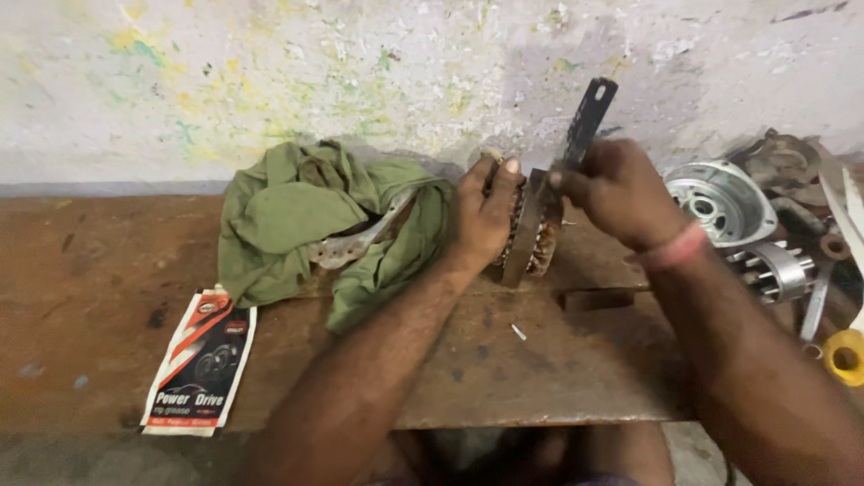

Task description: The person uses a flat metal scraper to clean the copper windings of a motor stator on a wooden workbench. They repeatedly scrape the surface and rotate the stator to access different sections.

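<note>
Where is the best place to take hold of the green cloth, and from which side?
Probably the raised bunched fold at the top of the cloth, pinched from above. It lies crumpled on the bench, so the folds stand up and offer something to pinch, while the edges lie flat. Both hands are busy: the left on the stator, the right holding a flat blade.

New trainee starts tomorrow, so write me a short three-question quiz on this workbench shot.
1. True or false: the left hand steadies the wound motor stator standing on edge on the wooden bench.
2. What does the right hand hold against the stator?
A. a flat dark metal strip
B. a hammer
C. a paintbrush
3. Fill in: the crumpled cloth left of the hands is ____ in colour.

Key: 1 true; 2 A; 3 green.
</note>
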